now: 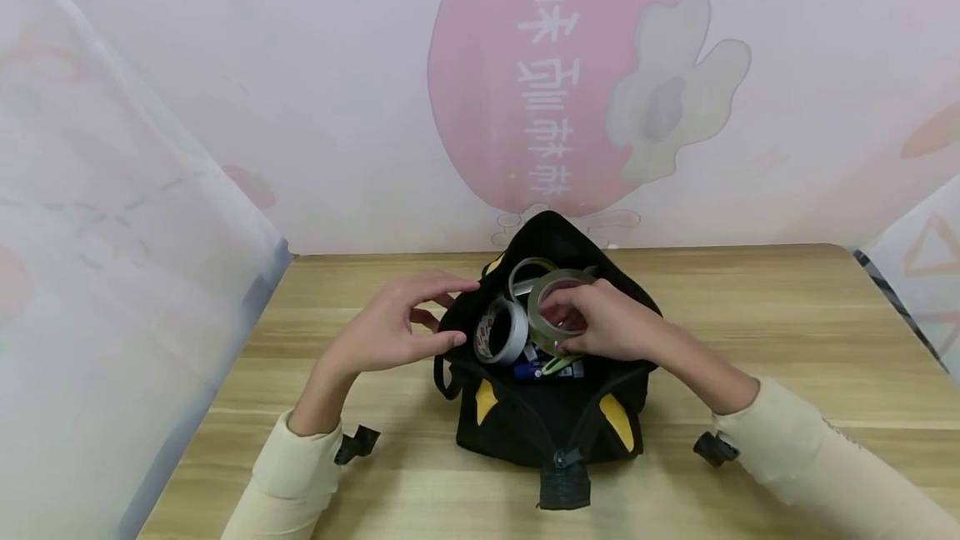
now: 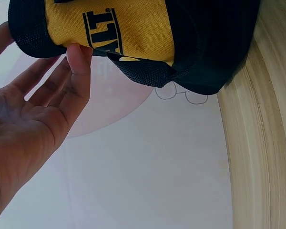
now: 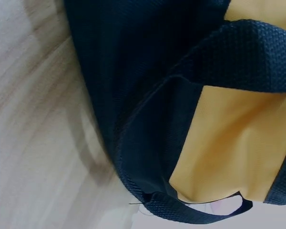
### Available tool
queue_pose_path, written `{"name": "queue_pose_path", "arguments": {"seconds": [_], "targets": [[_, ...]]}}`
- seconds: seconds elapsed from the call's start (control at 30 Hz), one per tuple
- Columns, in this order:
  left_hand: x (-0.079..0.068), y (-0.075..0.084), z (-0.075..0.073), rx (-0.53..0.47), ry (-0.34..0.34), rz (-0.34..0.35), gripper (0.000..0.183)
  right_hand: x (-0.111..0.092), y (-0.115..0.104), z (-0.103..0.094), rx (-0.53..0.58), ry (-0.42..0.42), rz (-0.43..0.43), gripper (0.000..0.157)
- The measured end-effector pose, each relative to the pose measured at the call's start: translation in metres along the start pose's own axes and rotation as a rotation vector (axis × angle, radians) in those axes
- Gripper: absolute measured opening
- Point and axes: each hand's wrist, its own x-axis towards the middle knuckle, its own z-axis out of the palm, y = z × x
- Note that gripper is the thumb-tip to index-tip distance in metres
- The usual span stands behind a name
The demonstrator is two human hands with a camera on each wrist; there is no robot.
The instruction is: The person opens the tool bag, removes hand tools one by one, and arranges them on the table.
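A black tool bag [image 1: 517, 423] with yellow panels sits unzipped on the table. Inside, my right hand [image 1: 600, 319] grips a roll of clear brownish packing tape [image 1: 542, 315], with fingers in its hole and the thumb at its lower side. My left hand [image 1: 401, 319] touches the bag's left rim with thumb and index finger spread apart. In the left wrist view a fingertip meets the edge of the yellow lettered panel [image 2: 143, 28]. A roll of white tape [image 1: 516, 332], another roll [image 1: 517, 273], a blue tube [image 1: 528, 371] and a lime-green slim item [image 1: 558, 364] lie in the bag.
The wooden table [image 1: 765, 315] extends on both sides of the bag. A printed cloth backdrop [image 1: 360, 107] stands behind it. The bag's webbing strap [image 3: 248, 57] loops out at its side, and a zipper end tab [image 1: 565, 486] hangs in front.
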Motion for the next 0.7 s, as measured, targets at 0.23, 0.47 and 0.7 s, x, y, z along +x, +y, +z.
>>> {"name": "queue_pose_path", "arguments": {"seconds": [0.23, 0.47, 0.7], "targets": [[0.0, -0.004, 0.001, 0.001, 0.0, -0.006, 0.059, -0.002, -0.005, -0.006, -0.082, 0.008, 0.044, 0.045], [0.003, -0.008, 0.004, -0.003, -0.004, -0.006, 0.058, -0.006, -0.007, -0.016, -0.047, 0.109, 0.04, 0.043], [0.005, -0.01, 0.005, -0.004, -0.004, -0.012, 0.059, -0.014, -0.02, -0.036, 0.017, 0.215, -0.023, 0.041]]}}
